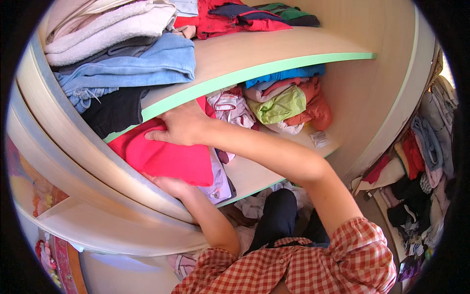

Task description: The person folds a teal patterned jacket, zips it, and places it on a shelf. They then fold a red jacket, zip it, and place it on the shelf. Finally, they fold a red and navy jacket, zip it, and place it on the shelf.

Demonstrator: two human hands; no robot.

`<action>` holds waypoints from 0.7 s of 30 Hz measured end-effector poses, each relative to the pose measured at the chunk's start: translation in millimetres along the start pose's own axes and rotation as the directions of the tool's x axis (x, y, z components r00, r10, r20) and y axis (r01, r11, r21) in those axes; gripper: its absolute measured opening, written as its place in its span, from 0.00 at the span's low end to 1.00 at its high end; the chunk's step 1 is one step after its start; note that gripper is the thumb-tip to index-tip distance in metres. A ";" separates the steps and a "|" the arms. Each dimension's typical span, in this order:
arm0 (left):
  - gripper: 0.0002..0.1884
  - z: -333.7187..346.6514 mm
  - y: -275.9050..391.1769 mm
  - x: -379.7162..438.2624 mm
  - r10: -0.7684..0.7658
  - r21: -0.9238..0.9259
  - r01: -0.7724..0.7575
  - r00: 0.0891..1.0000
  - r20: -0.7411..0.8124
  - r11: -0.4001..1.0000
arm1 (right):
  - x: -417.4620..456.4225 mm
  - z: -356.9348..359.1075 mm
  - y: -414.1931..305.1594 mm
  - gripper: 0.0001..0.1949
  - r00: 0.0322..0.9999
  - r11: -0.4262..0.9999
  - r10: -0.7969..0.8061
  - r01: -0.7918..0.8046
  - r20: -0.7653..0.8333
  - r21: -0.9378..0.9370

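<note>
A folded pink-red cloth garment (pixel 180 158) lies at the left end of the lower shelf, on top of a pale lilac printed garment (pixel 220 183). My right hand (pixel 183 126) reaches under the upper shelf's green edge and holds the far side of the pink-red garment; its thumb rests on the cloth and its other fingers are mostly hidden. At the near edge, my left hand (pixel 169 185) holds the same garment from below, its fingers partly covered by the cloth and the cabinet's side.
The upper shelf (pixel 264 47) bears folded blue jeans (pixel 132 66), a black cloth (pixel 114 114) and red clothes (pixel 235 22). Further along the lower shelf is a bundle with a lime-green cloth (pixel 281 104). Piled clothes (pixel 411 198) lie at the right. A curved cabinet edge (pixel 110 158) borders the left.
</note>
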State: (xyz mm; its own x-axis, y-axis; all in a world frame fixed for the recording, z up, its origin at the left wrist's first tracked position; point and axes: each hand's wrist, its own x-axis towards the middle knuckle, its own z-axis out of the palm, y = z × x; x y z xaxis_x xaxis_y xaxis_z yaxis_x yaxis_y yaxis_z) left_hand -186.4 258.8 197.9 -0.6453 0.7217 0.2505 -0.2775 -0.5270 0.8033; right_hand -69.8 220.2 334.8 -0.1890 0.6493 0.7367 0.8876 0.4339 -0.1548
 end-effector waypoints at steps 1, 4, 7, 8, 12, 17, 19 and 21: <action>0.26 -25.2 -41.9 14.1 0.338 0.273 -0.355 0.935 0.110 0.894 | 4.8 -5.1 -7.0 0.32 0.993 0.999 0.021 -0.024 0.118 0.025; 0.26 16.3 33.4 -51.5 -0.141 -0.060 0.135 0.985 -0.096 0.989 | -1.3 17.5 -12.7 0.36 0.917 0.997 0.029 -0.054 0.397 0.052; 0.28 1.0 21.2 -78.8 -0.129 0.023 0.130 0.991 -0.030 0.991 | 3.5 65.3 -14.5 0.38 0.815 0.997 -0.072 0.079 0.576 0.014; 0.30 -11.5 10.8 -82.5 -0.120 -0.007 0.121 0.987 0.109 0.993 | 8.2 67.5 -14.8 0.38 0.790 0.996 -0.075 0.085 0.609 0.013; 0.37 -42.7 13.4 -135.6 0.246 0.261 -0.379 0.870 0.427 0.888 | 19.0 73.9 -28.7 0.38 0.680 0.993 -0.040 0.108 0.733 -0.046; 0.46 -70.8 40.2 -152.3 0.414 0.148 -0.706 0.558 0.719 0.693 | 22.1 91.1 -44.5 0.37 0.612 0.968 0.059 0.158 0.788 -0.196; 0.45 -62.5 51.9 -144.8 0.462 0.161 -0.782 0.506 0.728 0.602 | 13.4 86.3 -37.9 0.38 0.682 0.975 -0.002 0.163 0.731 -0.150; 0.44 -40.1 68.5 -146.4 0.385 0.208 -0.785 0.493 0.780 0.583 | 2.4 78.2 -6.9 0.38 0.738 0.986 -0.025 0.130 0.674 -0.106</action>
State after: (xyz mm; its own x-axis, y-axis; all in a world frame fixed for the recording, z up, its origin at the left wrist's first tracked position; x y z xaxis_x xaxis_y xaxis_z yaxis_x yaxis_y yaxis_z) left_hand -139.4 99.1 194.6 0.1304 0.5027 0.8546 0.4929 -0.7807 0.3841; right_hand -109.2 267.6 286.2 -0.4447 0.8896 0.1042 0.8950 0.4458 0.0129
